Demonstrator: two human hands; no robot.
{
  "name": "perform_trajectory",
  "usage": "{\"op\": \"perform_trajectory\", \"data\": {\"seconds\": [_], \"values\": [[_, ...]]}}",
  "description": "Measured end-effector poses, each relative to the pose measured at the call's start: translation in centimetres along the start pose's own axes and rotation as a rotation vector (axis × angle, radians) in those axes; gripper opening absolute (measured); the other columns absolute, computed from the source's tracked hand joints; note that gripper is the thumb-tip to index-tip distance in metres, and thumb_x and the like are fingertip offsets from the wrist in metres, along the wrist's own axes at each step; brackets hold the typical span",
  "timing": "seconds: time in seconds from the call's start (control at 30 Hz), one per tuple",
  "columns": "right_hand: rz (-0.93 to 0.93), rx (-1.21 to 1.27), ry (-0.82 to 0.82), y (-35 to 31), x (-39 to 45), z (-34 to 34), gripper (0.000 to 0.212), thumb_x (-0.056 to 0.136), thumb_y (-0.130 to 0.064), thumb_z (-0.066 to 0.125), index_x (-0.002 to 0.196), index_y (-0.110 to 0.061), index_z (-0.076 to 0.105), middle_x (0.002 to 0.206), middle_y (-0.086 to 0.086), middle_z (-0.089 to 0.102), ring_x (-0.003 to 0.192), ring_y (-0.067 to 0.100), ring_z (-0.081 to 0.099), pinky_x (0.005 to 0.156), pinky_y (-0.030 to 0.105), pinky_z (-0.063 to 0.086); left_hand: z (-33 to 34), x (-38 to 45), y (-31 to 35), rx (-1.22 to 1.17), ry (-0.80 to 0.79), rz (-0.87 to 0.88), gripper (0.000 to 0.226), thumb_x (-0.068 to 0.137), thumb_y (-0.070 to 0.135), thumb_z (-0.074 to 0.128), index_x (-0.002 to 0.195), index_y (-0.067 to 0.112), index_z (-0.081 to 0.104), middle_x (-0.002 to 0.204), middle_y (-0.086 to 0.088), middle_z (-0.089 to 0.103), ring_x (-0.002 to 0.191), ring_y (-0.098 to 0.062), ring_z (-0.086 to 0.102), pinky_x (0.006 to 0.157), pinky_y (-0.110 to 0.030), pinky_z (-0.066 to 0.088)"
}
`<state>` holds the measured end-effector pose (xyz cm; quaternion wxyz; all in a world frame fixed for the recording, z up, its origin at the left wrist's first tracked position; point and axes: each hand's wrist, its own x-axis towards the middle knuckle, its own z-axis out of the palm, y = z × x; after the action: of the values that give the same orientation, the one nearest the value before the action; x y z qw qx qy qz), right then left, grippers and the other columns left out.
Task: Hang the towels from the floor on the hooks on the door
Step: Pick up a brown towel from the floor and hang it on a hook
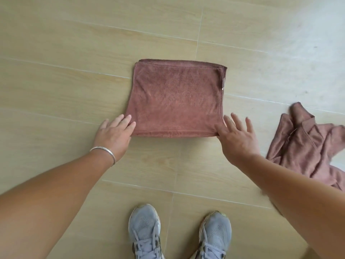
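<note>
Brown folded towel flat btwn hands; fingers spread, touching near corners.

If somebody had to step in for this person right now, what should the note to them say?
Left hand: open, fingertips at the folded towel's near left corner.
Right hand: open, spread fingers at its near right corner.
The folded towel lies flat on the floor; a crumpled towel lies to its right.
Done: nothing hung yet.
Left: lift both towels and hang them on the door hooks, which are out of view.
</note>
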<state>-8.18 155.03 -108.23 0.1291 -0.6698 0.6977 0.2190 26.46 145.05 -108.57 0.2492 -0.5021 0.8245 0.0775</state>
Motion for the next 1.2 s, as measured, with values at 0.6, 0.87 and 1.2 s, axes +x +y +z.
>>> {"op": "perform_trajectory", "data": {"seconds": [0.6,0.87,1.2], "values": [[0.002,-0.012,0.196,10.2,-17.0,-48.5,0.044,0.103,-0.037,0.023,0.147,-0.037,0.028,0.161,0.000,0.013,0.149,0.023,-0.002,0.117,0.051,-0.001,-50.5,-17.8,-9.7,-0.022,0.219,-0.067,0.043,0.100,0.032,0.040,0.142,0.036,0.040,0.157,0.011,0.024,0.146,-0.009,0.012,0.115,-0.038,0.016],[0.029,-0.024,0.346,14.6,-26.4,-66.7,0.045,0.102,-0.045,0.018,0.143,-0.039,0.037,0.159,-0.002,0.021,0.149,0.020,0.004,0.117,0.050,0.002,-67.4,-27.2,-11.6,-0.073,0.312,0.000,0.039,0.101,0.036,0.039,0.140,0.038,0.045,0.155,0.014,0.027,0.145,-0.008,0.011,0.117,-0.039,0.013],[0.074,-0.073,0.598,18.5,-34.0,-84.4,0.039,0.102,-0.047,0.025,0.132,-0.042,0.049,0.154,-0.005,0.030,0.148,0.019,0.009,0.118,0.051,0.005,-85.2,-33.3,-14.6,-0.095,0.509,0.025,0.036,0.100,0.045,0.037,0.133,0.040,0.052,0.150,0.018,0.035,0.144,-0.006,0.016,0.117,-0.041,0.015]]}}
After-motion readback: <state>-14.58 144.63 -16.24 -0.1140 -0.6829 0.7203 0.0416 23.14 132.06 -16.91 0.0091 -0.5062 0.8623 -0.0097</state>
